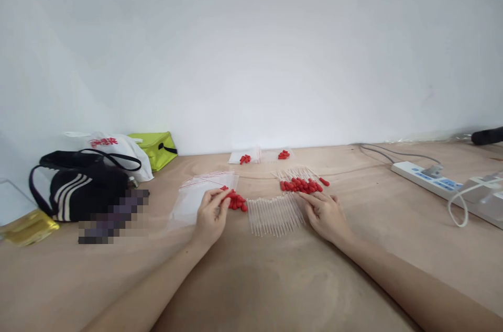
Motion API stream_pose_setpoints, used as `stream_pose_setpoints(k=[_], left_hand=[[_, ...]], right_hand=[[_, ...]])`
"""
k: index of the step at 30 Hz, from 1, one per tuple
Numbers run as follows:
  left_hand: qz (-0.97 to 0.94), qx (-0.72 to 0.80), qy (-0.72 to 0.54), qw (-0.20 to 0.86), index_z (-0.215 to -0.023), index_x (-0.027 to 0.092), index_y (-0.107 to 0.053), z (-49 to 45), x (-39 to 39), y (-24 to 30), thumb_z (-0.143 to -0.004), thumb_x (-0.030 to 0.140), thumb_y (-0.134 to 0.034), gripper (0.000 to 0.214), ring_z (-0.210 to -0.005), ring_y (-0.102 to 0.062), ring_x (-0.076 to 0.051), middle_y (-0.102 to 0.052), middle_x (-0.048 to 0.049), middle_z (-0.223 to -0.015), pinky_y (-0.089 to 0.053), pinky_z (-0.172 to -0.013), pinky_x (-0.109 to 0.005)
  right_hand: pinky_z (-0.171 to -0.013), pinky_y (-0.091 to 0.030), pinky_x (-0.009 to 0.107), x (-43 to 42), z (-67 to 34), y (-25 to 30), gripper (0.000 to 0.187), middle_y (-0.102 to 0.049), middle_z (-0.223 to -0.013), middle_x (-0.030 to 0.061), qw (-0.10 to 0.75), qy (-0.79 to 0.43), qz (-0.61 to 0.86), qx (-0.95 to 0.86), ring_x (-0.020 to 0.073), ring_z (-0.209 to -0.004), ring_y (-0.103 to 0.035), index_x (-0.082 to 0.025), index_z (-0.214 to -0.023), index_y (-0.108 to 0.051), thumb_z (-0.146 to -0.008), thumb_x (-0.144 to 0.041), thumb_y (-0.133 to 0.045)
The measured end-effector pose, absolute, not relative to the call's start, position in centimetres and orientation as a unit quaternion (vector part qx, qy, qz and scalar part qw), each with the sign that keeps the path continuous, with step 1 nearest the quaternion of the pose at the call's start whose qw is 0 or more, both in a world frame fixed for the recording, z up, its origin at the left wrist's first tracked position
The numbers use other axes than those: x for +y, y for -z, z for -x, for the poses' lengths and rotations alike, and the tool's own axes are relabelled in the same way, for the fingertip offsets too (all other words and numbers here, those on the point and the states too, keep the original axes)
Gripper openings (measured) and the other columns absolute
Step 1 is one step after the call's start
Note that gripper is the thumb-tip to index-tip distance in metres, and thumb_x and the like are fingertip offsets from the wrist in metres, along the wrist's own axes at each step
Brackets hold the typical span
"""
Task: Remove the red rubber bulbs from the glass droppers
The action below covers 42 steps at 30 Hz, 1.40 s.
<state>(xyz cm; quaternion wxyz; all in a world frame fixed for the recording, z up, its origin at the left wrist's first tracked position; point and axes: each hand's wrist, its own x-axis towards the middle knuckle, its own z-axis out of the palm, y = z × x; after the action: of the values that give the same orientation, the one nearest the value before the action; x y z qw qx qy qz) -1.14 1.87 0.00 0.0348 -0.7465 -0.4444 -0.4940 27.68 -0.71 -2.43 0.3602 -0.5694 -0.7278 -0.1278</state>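
Note:
Beside a pile of loose red rubber-looking bulbs is my left hand, its thumb and fingers curled into a pinch around a red bulb at the pile's edge. A row of thin clear tubes lies side by side between my hands. My right hand rests at the row's upper right end, index finger stretched along the tube tops and thumb below it. Just beyond that hand lies a bunch of pale thin droppers with red bulbs on their near ends.
Clear zip bags lie flat left of the loose bulbs. Two small bags with red-bulbed pieces sit near the wall. A black bag, a white plastic bag and a lime-green box bag stand left; a power strip lies right.

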Motion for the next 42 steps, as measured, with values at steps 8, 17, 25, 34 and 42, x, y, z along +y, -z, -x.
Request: stream_pose_setpoints(k=[8, 17, 25, 34, 42], left_hand=[[0.622, -0.636, 0.438, -0.129, -0.102, 0.015, -0.055, 5.4, 7.6, -1.5, -0.067, 0.033, -0.054, 0.040, -0.067, -0.057, -0.014, -0.059, -0.0023, -0.079, -0.048, -0.066, -0.027], [0.640, -0.658, 0.373, -0.138, -0.077, 0.014, -0.061, 6.8, 9.9, -1.3, -0.061, 0.038, -0.057, 0.028, -0.067, -0.058, -0.016, -0.065, -0.0048, -0.074, -0.046, -0.065, -0.026], [0.653, -0.673, 0.332, -0.098, -0.078, 0.017, -0.063, 7.2, 9.7, -1.3, -0.074, 0.041, -0.040, 0.034, -0.077, -0.061, -0.021, -0.068, -0.0058, -0.081, -0.043, -0.067, -0.028], [0.666, -0.669, 0.330, -0.015, -0.076, 0.017, -0.063, 5.2, 8.6, -3.0, -0.076, 0.038, -0.039, 0.031, -0.073, -0.059, -0.022, -0.066, -0.0060, -0.074, -0.041, -0.064, -0.029], [0.819, -0.496, 0.288, -0.022, -0.077, 0.020, -0.061, -4.0, 7.0, -3.2, -0.072, 0.024, -0.052, 0.012, -0.079, -0.057, -0.016, -0.063, -0.0011, -0.080, -0.043, -0.076, -0.028]], right_hand=[[-0.063, -0.024, 0.028, -0.5, -27.5, 2.2, 0.017, -0.063, -0.067, -0.0002, 0.327, 0.133, 0.613, -0.707, 0.0135, -0.066, -0.055, -0.021, -0.073, -0.057, -0.078, -0.022, -0.041], [-0.069, -0.026, 0.030, -0.7, -27.1, 2.2, 0.024, -0.065, -0.073, 0.0012, 0.322, 0.100, 0.573, -0.747, 0.0152, -0.073, -0.055, -0.023, -0.082, -0.062, -0.083, -0.032, -0.040], [-0.070, -0.028, 0.032, -0.7, -27.1, 2.0, 0.030, -0.065, -0.072, 0.0028, 0.337, 0.102, 0.558, -0.751, 0.0174, -0.075, -0.053, -0.023, -0.080, -0.063, -0.085, -0.037, -0.037], [-0.071, -0.028, 0.033, -0.6, -27.2, 2.0, 0.033, -0.065, -0.073, 0.0036, 0.341, 0.088, 0.564, -0.747, 0.0174, -0.074, -0.052, -0.022, -0.079, -0.063, -0.086, -0.038, -0.035], [-0.071, -0.027, 0.033, -0.5, -27.4, 2.1, 0.027, -0.065, -0.073, 0.0015, 0.348, 0.091, 0.574, -0.736, 0.0177, -0.074, -0.053, -0.024, -0.078, -0.063, -0.084, -0.036, -0.040]])
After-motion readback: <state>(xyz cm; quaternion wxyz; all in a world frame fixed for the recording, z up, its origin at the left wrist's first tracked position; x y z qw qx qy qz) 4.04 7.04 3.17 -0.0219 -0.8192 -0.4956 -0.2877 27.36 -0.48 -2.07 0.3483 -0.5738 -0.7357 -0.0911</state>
